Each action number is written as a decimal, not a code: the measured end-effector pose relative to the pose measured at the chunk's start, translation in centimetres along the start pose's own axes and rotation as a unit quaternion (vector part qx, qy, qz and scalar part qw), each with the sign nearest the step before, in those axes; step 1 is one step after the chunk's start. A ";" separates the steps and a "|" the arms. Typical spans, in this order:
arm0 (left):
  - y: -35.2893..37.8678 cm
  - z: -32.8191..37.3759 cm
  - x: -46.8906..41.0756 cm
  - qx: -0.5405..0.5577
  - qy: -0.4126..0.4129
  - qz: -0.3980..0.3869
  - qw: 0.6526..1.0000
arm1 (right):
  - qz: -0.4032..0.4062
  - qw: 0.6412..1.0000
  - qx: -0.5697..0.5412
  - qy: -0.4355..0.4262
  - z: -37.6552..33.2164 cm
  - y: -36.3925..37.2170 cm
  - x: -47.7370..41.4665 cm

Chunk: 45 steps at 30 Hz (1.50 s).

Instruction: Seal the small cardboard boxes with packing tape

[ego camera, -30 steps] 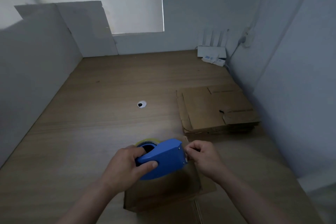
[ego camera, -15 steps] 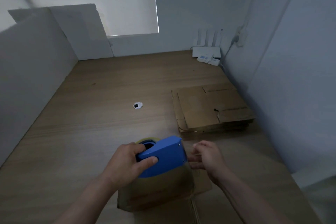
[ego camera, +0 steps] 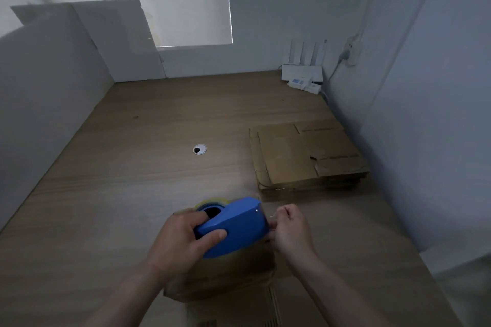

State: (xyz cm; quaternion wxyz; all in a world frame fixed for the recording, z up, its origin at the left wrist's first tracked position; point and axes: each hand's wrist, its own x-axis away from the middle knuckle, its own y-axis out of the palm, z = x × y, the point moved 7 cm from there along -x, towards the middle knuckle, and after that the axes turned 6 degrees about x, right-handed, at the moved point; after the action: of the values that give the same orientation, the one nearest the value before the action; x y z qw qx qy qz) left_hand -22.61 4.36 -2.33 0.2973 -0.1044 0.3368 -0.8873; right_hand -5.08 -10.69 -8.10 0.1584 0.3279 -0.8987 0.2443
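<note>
Gripping a blue tape dispenser (ego camera: 239, 223), the left hand (ego camera: 180, 241) curls its fingers and thumb around the dispenser's body, holding it over a small cardboard box (ego camera: 225, 276) that sits on the wooden surface (ego camera: 132, 167) directly beneath both hands. The right hand (ego camera: 291, 233), just beside the dispenser's front edge, pinches a faintly glinting clear tape end (ego camera: 273, 216) between thumb and curled fingers. Beyond the right hand lies a stack of flattened cardboard (ego camera: 300, 156). Farther beyond the left hand, a round cable hole (ego camera: 199, 149) is set into the surface.
</note>
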 end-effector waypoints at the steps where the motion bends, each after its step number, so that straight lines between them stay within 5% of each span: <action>1: -0.5 0.1 0.1 -0.002 -0.002 -0.007 1.000 | -0.001 1.000 0.000 0.002 0.0 0.1 0.1; 12: -2.8 -1.5 -1.1 -0.001 -0.176 -0.081 0.981 | -0.020 0.981 -0.121 0.149 2.7 2.2 -1.2; 24: -1.7 -2.2 -2.6 -0.020 -0.222 -0.116 0.968 | -0.051 0.966 -0.123 0.223 4.8 2.8 -0.4; 34: -1.5 -2.1 -2.7 -0.017 -0.230 -0.130 0.964 | 0.030 0.959 -0.243 0.141 5.4 2.4 -1.2; 45: -1.4 -2.3 -2.4 -0.011 -0.232 -0.126 0.965 | 0.052 0.985 -0.122 0.113 6.2 1.7 -1.7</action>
State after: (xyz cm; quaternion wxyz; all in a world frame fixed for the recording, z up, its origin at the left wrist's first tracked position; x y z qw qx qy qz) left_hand -22.24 7.84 -3.14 0.2521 -0.3518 0.2527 -0.8654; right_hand -5.73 -12.03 -14.56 0.2845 0.2291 -0.9141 0.1762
